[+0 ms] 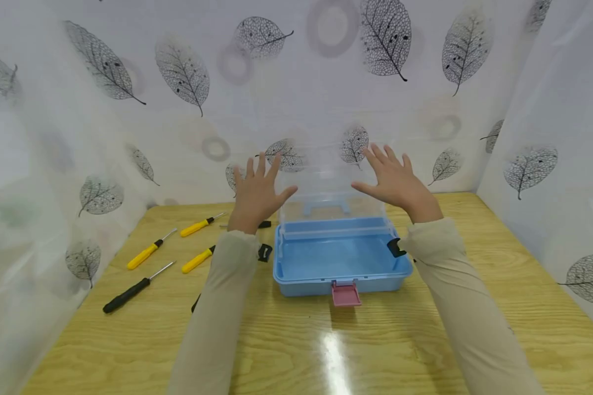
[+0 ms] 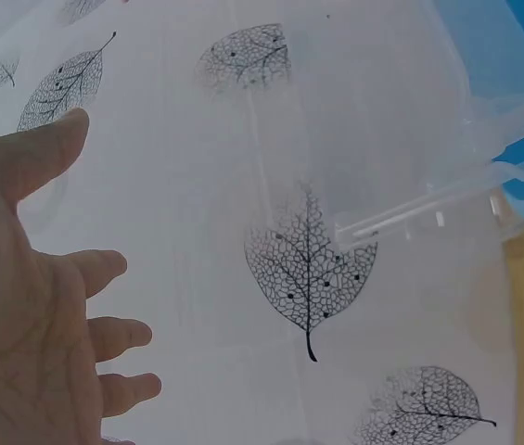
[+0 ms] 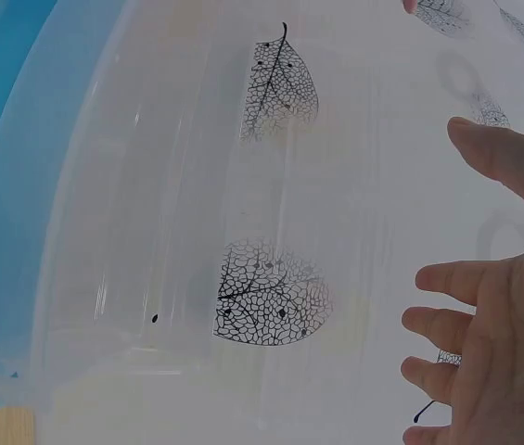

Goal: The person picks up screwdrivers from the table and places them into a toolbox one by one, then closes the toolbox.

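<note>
My left hand (image 1: 256, 196) is raised with its fingers spread, level with the left side of an upright clear lid (image 1: 333, 189). On the other side, my right hand (image 1: 397, 185) is held up the same way, palm forward and thumb pointing inward. Neither hand holds anything. Between the forearms sits a light blue plastic box (image 1: 301, 288), its lid tipped back. A pink latch (image 1: 346, 295) hangs down at the box's front. Both wrist views show bare, outstretched fingers beside the transparent lid, apart from it in those views.
On the wooden table (image 1: 286, 351), left of the box, lie several screwdrivers, including a yellow-handled one (image 1: 145, 255) and a black-handled one (image 1: 127, 296). The left forearm hides part of that group. A white leaf-print curtain (image 1: 296, 99) encloses the back and sides.
</note>
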Action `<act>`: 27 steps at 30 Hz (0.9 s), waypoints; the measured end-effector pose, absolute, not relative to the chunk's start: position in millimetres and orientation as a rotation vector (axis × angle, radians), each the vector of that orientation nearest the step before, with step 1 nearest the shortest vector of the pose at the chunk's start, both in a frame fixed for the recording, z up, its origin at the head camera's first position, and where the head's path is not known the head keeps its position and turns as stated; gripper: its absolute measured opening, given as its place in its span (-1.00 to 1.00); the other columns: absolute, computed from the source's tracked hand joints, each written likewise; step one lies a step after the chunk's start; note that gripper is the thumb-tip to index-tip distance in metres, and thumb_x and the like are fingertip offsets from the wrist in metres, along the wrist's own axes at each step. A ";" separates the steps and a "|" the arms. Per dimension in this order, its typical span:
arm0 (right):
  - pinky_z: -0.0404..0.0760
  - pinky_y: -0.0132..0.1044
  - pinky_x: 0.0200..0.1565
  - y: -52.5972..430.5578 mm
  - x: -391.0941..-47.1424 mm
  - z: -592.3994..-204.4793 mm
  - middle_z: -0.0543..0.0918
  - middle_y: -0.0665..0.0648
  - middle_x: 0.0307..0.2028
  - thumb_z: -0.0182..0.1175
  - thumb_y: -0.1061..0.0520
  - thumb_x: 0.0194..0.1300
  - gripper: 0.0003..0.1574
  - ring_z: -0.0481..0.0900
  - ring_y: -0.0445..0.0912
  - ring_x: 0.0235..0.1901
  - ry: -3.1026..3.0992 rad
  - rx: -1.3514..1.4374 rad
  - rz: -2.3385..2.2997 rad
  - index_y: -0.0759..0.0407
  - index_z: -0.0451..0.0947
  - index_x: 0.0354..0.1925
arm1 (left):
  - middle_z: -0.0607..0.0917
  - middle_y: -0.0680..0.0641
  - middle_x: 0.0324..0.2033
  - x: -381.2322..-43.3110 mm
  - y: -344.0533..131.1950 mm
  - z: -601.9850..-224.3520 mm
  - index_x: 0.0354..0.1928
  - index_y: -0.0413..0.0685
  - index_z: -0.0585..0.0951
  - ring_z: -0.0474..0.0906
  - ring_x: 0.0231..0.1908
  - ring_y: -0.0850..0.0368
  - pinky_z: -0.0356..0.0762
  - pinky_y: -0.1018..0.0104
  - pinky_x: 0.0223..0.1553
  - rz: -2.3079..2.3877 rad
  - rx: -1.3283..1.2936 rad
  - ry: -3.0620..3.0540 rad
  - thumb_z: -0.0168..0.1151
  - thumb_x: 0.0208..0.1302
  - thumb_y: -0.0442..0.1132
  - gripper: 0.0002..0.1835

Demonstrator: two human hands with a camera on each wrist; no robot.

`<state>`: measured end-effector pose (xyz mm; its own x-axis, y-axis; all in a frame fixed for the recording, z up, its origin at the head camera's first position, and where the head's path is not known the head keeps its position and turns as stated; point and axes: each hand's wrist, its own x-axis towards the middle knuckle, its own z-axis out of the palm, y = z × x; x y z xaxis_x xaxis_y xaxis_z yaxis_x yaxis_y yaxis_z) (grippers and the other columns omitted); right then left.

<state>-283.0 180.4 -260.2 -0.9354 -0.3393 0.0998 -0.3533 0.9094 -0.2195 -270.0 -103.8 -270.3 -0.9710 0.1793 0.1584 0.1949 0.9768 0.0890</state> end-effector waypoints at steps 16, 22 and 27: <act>-0.42 0.32 0.34 192.1 -269.7 -269.2 -0.25 0.22 0.50 -0.07 -0.40 0.30 0.11 -0.39 0.22 0.46 -3.008 0.593 0.377 0.04 -0.34 0.49 | -0.28 -0.14 0.48 -262.7 -112.8 -288.6 0.47 0.25 -0.35 -0.32 0.46 -0.23 -0.42 -0.28 0.38 -0.191 -0.310 -2.993 -0.24 0.28 0.41 -0.09; -0.42 0.30 0.34 200.1 -263.7 -278.2 -0.23 0.22 0.50 -0.05 -0.38 0.30 0.10 -0.37 0.21 0.47 -2.999 0.619 0.411 0.03 -0.34 0.49 | -0.31 -0.12 0.48 -255.2 -115.0 -298.7 0.47 0.21 -0.35 -0.42 0.46 -0.20 -0.47 -0.27 0.38 -0.223 -0.328 -2.995 -0.27 0.28 0.42 -0.09; -0.40 0.30 0.35 208.6 -258.8 -286.9 -0.22 0.21 0.50 -0.03 -0.37 0.30 0.09 -0.34 0.21 0.47 -2.992 0.618 0.418 0.05 -0.30 0.49 | -0.29 -0.12 0.48 -246.3 -114.9 -309.3 0.48 0.16 -0.32 -0.41 0.46 -0.21 -0.46 -0.28 0.37 -0.220 -0.356 -2.985 -0.25 0.28 0.41 -0.07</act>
